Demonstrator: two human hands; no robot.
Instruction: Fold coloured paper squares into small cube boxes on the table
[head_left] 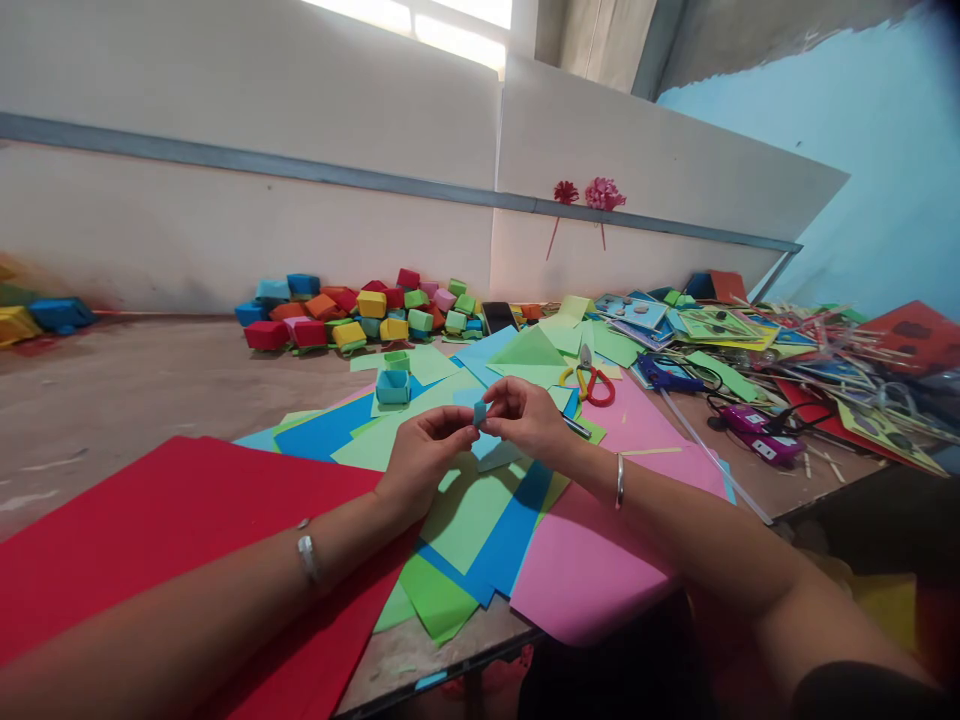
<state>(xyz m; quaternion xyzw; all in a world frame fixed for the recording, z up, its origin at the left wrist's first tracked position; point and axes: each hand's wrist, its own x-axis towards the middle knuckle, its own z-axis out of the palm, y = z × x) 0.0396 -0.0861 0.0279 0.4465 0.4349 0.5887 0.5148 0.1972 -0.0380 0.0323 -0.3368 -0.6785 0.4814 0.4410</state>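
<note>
Between the fingertips of both hands is a small folded piece of light blue paper [480, 412]. My left hand [429, 450] pinches it from the left, thumb and forefinger together. My right hand [529, 418] grips its other side with bent fingers. Just beyond my left hand stands a small open light blue paper box [393, 387], with a green paper box [397, 361] behind it. Under both hands lie overlapping sheets of green paper [461, 510] and blue paper [517, 530]. A pen [576, 426] partly shows beside my right wrist.
Red sheets [150, 540] cover the left front, pink paper [592, 570] the right. Red-handled scissors [600, 386] lie beyond my right hand. Many coloured paper boxes [371, 304] line the wall. A blue glue gun [675, 374] and a purple device [761, 432] with cables sit right.
</note>
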